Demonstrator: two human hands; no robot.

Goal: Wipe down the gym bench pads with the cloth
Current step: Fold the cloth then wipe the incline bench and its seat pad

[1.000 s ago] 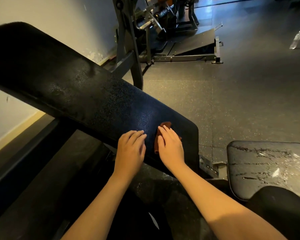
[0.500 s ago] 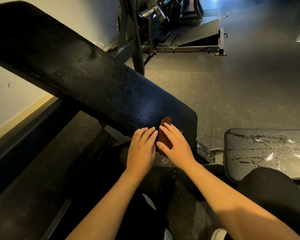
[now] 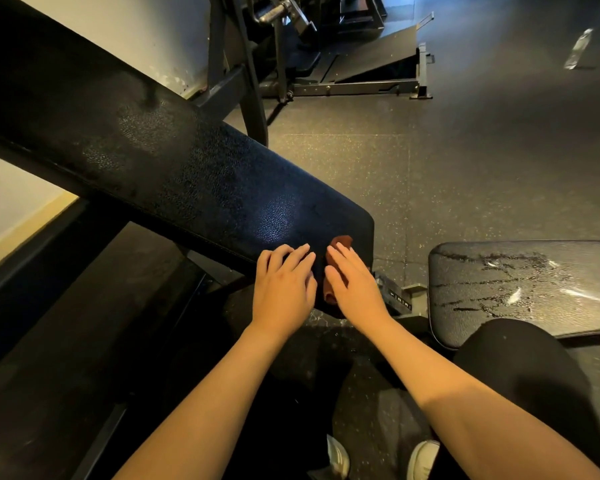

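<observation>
A long black inclined back pad (image 3: 174,168) runs from the upper left down to the middle of the head view. At its lower end lies a small reddish-brown cloth (image 3: 338,249), mostly hidden under my right hand (image 3: 355,287), which presses on it with straight fingers. My left hand (image 3: 283,289) rests flat on the pad's lower edge right beside the cloth, fingers extended. To the right sits the black seat pad (image 3: 520,289), its surface streaked with wet marks. My dark-clad knee covers its near edge.
The bench's metal frame with an adjustment bracket (image 3: 399,299) joins the two pads. Another grey machine (image 3: 326,64) stands behind on the speckled rubber floor. A clear bottle (image 3: 577,53) lies far right. A pale wall runs along the left. My shoes (image 3: 423,459) show below.
Both hands and the cloth slid down the back pad to its lower end, the hands drawing closer together. The camera tilted downward, so my shoes come into view.
</observation>
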